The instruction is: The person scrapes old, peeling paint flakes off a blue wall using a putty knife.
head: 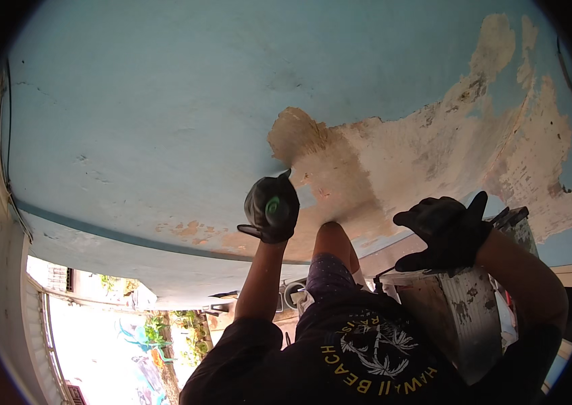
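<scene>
My left hand (pixel 271 208), in a black glove, is closed around a tool whose rounded end (pixel 273 205) shows green. The tool's far end is hidden or blurred, so its exact kind is unclear. It is held up to a light blue painted wall (pixel 164 126), just below a bare brownish patch (pixel 296 134) where the paint is off. My right hand (pixel 437 233), also gloved in black, has its fingers spread and holds nothing visible. It is above a worn, paint-chipped box-like piece (pixel 468 309). Between the hands, my bent knee (pixel 334 238) is close to the wall.
A wide stripped area (pixel 417 157) with ragged paint edges stretches rightward. A dark blue band (pixel 113 230) runs along the lower wall. A thin black cable (pixel 8 126) hangs at the left edge. Plants (pixel 189 334) stand in a bright area at lower left.
</scene>
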The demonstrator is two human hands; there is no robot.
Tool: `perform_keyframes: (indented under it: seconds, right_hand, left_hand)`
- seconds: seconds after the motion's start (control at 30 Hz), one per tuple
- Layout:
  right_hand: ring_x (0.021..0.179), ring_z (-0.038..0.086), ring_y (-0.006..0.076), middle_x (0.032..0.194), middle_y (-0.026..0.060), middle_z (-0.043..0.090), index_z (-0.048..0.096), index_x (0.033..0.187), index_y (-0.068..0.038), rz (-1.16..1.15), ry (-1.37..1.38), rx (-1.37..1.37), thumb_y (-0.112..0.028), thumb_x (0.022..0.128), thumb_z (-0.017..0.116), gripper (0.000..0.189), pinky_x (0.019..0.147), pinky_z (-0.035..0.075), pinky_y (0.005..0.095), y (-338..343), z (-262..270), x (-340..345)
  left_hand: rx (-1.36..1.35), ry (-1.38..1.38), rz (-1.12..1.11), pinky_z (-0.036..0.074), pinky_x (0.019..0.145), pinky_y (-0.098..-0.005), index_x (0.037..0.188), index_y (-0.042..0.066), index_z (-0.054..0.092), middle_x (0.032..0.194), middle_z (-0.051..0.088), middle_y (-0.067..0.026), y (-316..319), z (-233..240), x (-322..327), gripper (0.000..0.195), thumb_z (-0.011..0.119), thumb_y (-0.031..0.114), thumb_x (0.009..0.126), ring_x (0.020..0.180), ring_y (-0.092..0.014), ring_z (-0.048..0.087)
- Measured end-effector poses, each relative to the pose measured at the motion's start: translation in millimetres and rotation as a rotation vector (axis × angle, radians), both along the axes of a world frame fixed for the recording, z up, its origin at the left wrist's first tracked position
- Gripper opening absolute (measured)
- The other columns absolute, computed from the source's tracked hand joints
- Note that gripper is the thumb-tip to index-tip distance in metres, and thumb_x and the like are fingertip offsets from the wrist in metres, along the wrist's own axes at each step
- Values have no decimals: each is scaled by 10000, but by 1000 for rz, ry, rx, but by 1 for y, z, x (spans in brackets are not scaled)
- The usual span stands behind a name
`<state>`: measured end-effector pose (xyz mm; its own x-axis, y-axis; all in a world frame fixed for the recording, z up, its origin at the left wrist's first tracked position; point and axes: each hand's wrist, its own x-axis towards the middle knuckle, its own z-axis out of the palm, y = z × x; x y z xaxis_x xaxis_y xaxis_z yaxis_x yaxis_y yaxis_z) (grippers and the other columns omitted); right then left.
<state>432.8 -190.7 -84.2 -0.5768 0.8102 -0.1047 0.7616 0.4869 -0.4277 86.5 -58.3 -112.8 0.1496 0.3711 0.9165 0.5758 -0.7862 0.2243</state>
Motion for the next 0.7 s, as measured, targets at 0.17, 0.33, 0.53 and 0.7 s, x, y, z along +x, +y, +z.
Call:
perform_keyframes:
  seconds: [0.17, 0.33, 0.53, 0.7]
  right_hand:
    - [1261, 638, 369, 1294, 188, 690, 585, 1419, -66, -14, -21, -18, -803, 885, 580, 910, 1074, 478, 578, 2, -2, 1]
    - [1307, 619, 359, 1359, 166, 675, 578, 1451, -83, -40, -9, -44, -817, 865, 593, 939, 1091, 413, 704, 1, -6, 0]
    - [1314, 613, 366, 1371, 170, 666, 579, 1452, -82, -36, -19, -41, -825, 862, 587, 950, 1112, 397, 705, -2, -8, 1]
    - [1298, 622, 374, 1347, 188, 676, 575, 1457, -71, -15, 23, -42, -838, 865, 571, 969, 1121, 432, 629, 0, -1, 0]
  left_hand:
    - [-172, -108, -48, 494, 646, -302, 906, 34, 587, 808, 644, -14, -15, 10, 0, 162, 731, -38, 926, 697, -134, 589]
    - [-5, 62, 206, 481, 647, -292, 983, 30, 635, 792, 637, -25, -5, 8, 11, 125, 652, -86, 938, 706, -145, 605]
    - [-153, -296, -167, 452, 635, -307, 992, 10, 623, 750, 598, -38, -19, 10, 6, 166, 625, -124, 895, 680, -163, 553]
    - [-253, -277, -5, 445, 627, -315, 981, -3, 613, 749, 599, -57, 8, -21, -13, 86, 603, -56, 914, 677, -168, 541]
